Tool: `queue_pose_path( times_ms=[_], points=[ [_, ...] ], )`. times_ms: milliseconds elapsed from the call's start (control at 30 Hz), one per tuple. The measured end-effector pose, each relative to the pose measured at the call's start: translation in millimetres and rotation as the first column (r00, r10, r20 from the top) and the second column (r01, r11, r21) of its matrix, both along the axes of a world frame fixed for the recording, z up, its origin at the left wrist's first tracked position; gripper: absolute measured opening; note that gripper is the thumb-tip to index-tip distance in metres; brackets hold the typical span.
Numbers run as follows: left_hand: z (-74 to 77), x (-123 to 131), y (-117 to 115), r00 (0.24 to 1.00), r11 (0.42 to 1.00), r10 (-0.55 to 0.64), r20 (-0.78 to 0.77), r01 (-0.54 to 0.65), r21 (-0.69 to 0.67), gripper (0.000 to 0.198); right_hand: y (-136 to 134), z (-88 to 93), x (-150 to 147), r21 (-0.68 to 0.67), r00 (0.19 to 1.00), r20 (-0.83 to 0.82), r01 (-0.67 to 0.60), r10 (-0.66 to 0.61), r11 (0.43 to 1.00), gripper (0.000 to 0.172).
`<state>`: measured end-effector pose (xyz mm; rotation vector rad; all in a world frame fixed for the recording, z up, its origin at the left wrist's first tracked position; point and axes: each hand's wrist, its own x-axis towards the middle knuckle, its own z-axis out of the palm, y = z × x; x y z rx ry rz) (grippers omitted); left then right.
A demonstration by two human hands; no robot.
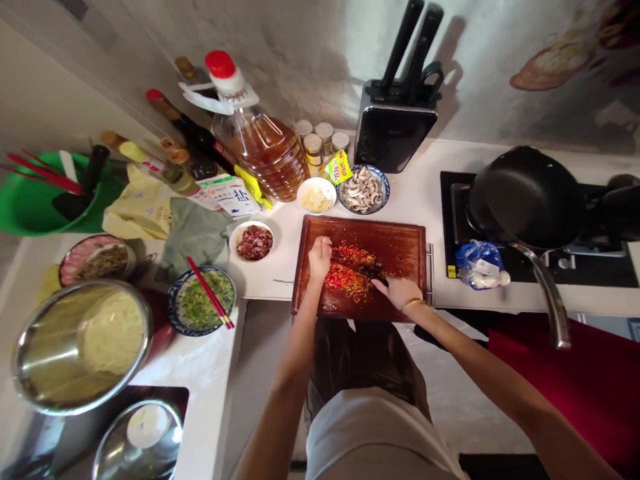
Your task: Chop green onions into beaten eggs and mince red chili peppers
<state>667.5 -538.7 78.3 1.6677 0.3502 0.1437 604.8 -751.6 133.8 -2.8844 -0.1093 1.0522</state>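
Note:
A wooden cutting board [407, 243] lies at the counter's front edge, with finely chopped red and green peppers [350, 283] spread across its middle. My right hand [401, 292] is closed round the handle of a kitchen knife [356, 268]. The dark blade runs leftward through the chopped peppers, partly hidden among them. At the blade's far end, my left hand [320, 259] has its fingers bent together on the knife's tip. Behind the board stand a small bowl of minced garlic [317, 198] and a patterned bowl of sliced mushrooms [363, 189].
A black wok [527, 200] rests on the stove at right, its handle jutting over the counter edge. A knife block [395, 133] and a large oil jug [265, 147] stand by the wall. Left are a meat bowl [255, 241], red chopsticks [210, 293] across a bowl and a steel pot [83, 347].

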Motion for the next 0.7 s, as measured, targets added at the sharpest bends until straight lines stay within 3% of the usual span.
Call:
queue_pose_path(
  times_ms=[200,433,700],
  points=[
    [-1.2,-12.2,1.6,0.999,0.998,-0.042,0.024,0.041,0.039,0.032,1.1,-4.8,-8.3,0.005,0.999,-0.024,0.028,-0.028,1.0,0.067],
    [10.9,-21.0,8.5,0.999,0.997,0.003,0.042,0.0,-0.073,0.031,-0.5,6.9,-19.8,0.069,1.0,0.017,0.011,-0.012,0.998,0.075],
    [-4.7,-36.4,9.8,0.999,0.999,0.036,-0.009,-0.036,-0.004,0.032,8.2,-7.7,-26.3,0.019,1.0,-0.02,0.011,-0.011,1.0,0.07]
  ],
)
